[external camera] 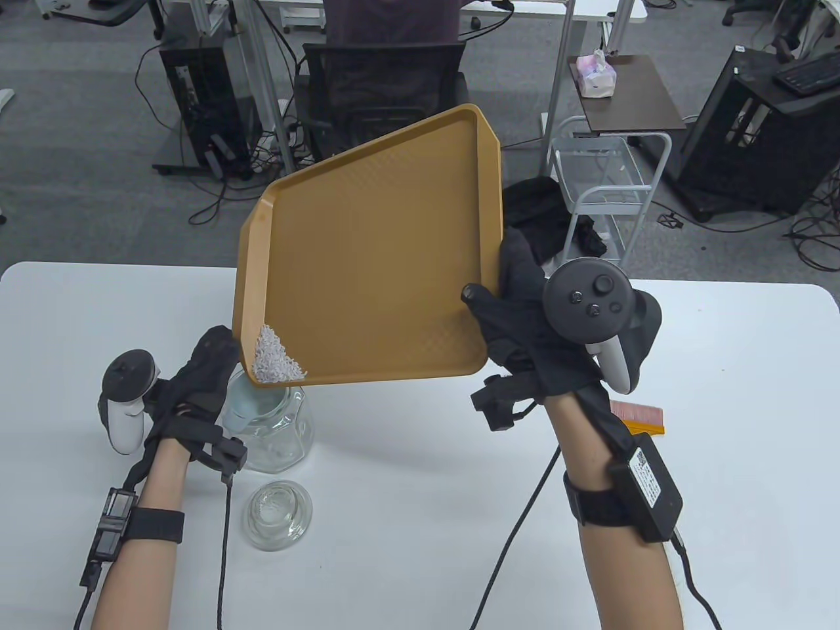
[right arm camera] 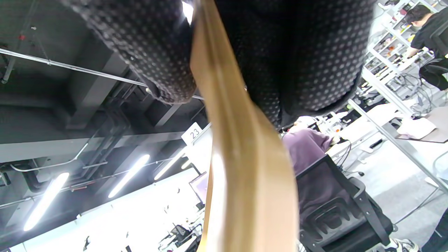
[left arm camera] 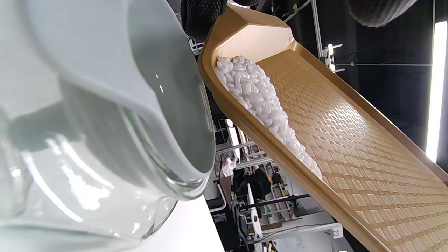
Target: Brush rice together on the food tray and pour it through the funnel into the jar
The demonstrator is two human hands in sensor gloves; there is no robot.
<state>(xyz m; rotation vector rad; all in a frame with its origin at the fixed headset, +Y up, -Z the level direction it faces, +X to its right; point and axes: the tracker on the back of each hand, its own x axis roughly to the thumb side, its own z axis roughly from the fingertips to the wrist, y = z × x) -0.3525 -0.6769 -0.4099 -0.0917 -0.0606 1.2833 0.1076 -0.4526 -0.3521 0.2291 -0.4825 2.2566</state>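
Tray point(external camera: 367, 262) corner down twd funnel point(external camera: 241, 401)

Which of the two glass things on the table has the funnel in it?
The tall clear glass jar beside the left hand, under the tray's corner; the low glass lid lies nearer the person.

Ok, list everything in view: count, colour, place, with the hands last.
food tray: one, tan, lifted and tilted, lower corner over the jar
rice: one white heap, in the tray's lowest corner
funnel: one, pale grey, seated in the jar's mouth
jar: one, clear glass, on the table under the tray's corner
lid: one, clear glass, on the table in front of the jar
brush: one, orange with pale bristles, on the table behind the right wrist
table: one, white
left hand: black glove, grips the jar at the funnel
right hand: black glove, grips the tray's right edge
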